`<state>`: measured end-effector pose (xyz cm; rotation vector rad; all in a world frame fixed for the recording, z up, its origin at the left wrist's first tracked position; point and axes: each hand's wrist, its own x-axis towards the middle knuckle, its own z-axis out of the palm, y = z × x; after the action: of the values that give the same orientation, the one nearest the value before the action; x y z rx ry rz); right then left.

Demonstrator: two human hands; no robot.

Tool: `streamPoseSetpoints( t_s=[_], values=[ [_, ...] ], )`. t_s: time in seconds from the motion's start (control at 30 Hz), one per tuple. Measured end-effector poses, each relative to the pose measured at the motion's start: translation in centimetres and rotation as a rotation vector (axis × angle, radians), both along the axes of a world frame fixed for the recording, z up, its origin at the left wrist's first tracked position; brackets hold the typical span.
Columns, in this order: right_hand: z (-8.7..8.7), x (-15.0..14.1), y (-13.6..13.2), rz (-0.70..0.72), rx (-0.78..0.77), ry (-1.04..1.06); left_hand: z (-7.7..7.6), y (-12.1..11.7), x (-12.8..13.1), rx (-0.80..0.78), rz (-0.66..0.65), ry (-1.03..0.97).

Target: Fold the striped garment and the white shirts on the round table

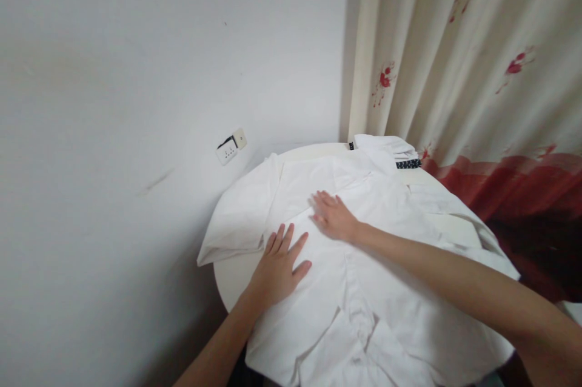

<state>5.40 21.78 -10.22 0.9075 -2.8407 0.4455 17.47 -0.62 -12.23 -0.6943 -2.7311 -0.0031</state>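
Observation:
A white button-up shirt lies spread over a round white table, its sleeves out to both sides and its lower part hanging over the near edge. My left hand rests flat on the shirt's left side with fingers spread. Further up and to the right, my right hand lies palm down on the chest area, fingers apart and slightly blurred. Neither hand grips the cloth. The left sleeve reaches past the table's edge toward the wall. A button strip runs down the middle.
At the back of the round table sits a folded white cloth beside a black patterned item. A pale wall with a socket stands close on the left. A floral curtain hangs behind on the right.

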Motion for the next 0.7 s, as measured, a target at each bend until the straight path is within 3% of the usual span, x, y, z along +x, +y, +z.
streamPoseSetpoints(
  t_s=[0.07, 0.17, 0.33, 0.5, 0.6, 0.7],
  values=[
    [-0.8, 1.9, -2.2, 0.2, -0.004, -0.024, 0.0, 0.0, 0.0, -0.011, -0.006, 0.001],
    [-1.6, 1.8, -2.2, 0.241, 0.009, -0.048, 0.1, -0.1, 0.0, -0.014, -0.009, -0.02],
    [-1.7, -3.9, 4.6, 0.021, 0.079, -0.045, 0.2, -0.1, 0.0, 0.018, -0.011, -0.05],
    [-2.2, -9.3, 13.1, -0.345, 0.157, -0.018, 0.4, 0.0, 0.1, -0.002, 0.004, -0.079],
    [-2.9, -10.6, 15.4, -0.449, 0.162, -0.017, 0.6, -0.5, 0.5, 0.0, -0.031, -0.1],
    [-3.5, -11.0, 15.7, -0.457, 0.159, -0.021, 0.9, -1.5, 1.5, -0.009, -0.1, -0.137]
  ],
)
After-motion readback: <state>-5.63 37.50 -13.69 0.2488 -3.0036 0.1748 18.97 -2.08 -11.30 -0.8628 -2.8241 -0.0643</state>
